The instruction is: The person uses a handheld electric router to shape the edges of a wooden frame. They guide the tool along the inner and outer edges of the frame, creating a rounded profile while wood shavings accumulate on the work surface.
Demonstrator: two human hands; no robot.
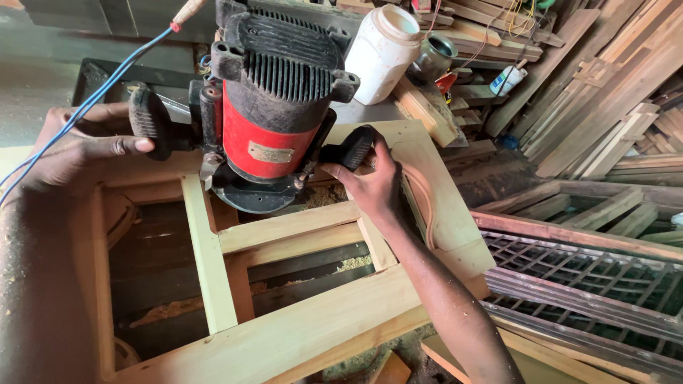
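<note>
Routing step, in hand: red-bodied router (274,121) is being held upon the pale wooden frame (299,334), right hand (373,188) and left hand (78,146) fingers clamped on its black side handles; steady, level guidance is being called for.

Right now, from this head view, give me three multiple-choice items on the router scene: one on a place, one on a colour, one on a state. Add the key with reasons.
1. Where does the white plastic jar stand?
A. Behind the router, on the bench
B. Inside the wooden frame
C. In the left hand

2. What colour is the router's motor body?
A. Yellow
B. Red
C. Green

3. How is the router held?
A. By one hand only
B. By no hand
C. By both hands, one on each black side handle

Key: 1 A, it stands past the tool's top. 2 B, red shows below the black cap. 3 C, the left hand and right hand each grip a handle, above the wooden frame.
</note>
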